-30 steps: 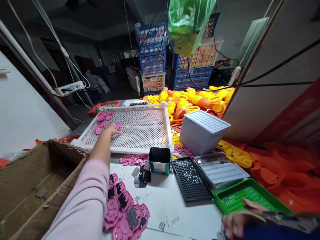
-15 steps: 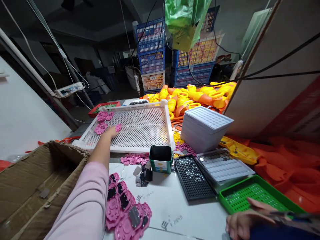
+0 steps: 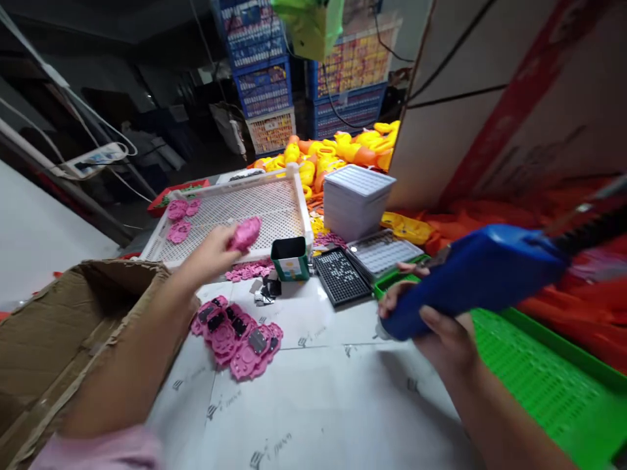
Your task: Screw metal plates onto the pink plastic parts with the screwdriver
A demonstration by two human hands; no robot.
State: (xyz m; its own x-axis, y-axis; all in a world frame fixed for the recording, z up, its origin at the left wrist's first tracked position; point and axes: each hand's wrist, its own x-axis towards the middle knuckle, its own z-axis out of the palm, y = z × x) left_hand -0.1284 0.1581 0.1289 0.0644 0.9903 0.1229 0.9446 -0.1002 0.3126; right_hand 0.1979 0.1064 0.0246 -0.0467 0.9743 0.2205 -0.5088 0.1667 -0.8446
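My left hand [image 3: 215,250] is raised over the near edge of the white perforated tray [image 3: 274,202] and is closed on a pink plastic piece [image 3: 245,233]. My right hand [image 3: 431,326] grips a blue power tool [image 3: 480,271] above the white table [image 3: 318,398]. A cluster of pink pieces with dark inserts [image 3: 238,331] lies on the table between my arms. More pink pieces [image 3: 179,219] rest at the tray's far left corner. Loose pink bits [image 3: 249,270] lie just in front of the tray.
An open cardboard box [image 3: 59,339] stands at left. A green tin [image 3: 290,258], a black grid tray [image 3: 340,275], a grey grid tray [image 3: 385,251], stacked white trays [image 3: 356,202] and a green basket [image 3: 539,385] are at right. Yellow-orange toys [image 3: 343,153] and blue crates [image 3: 264,85] are behind.
My left hand has lifted a pink piece off the white tray and drawn back toward me. My right hand has risen into view with the blue tool. The view has swung down and right.
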